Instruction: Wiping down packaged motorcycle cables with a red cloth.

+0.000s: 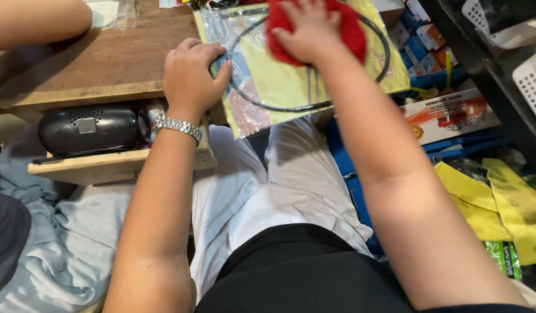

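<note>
Wooden table [100, 64], seen from above, fills the far left; beneath its near edge an open drawer [117, 165] holds a black rounded speaker [91, 128]. On the table's right end, reaching past the near edge, lies a clear plastic packet [291, 81] with a yellow card inside and a black cable [279, 106] coiled in a loop. Left hand [191, 75], a silver wristwatch [177, 126] on its wrist, rests with fingers curled together on the packet's left edge, pinning it to the table. Right hand [308, 26] lies with fingers spread apart, pressed flat on a red cloth [349, 32] that sits on the far part of the packet, inside the cable loop. Near the camera are the person's white trousers [279, 185] and a black shirt hem. Far right, stacked coloured boxes [447, 113] and white baskets [531, 78]; near right, yellow cloths [505, 203]. Another person's bare arm [36, 20] crosses the far left corner, resting on the table.
</note>
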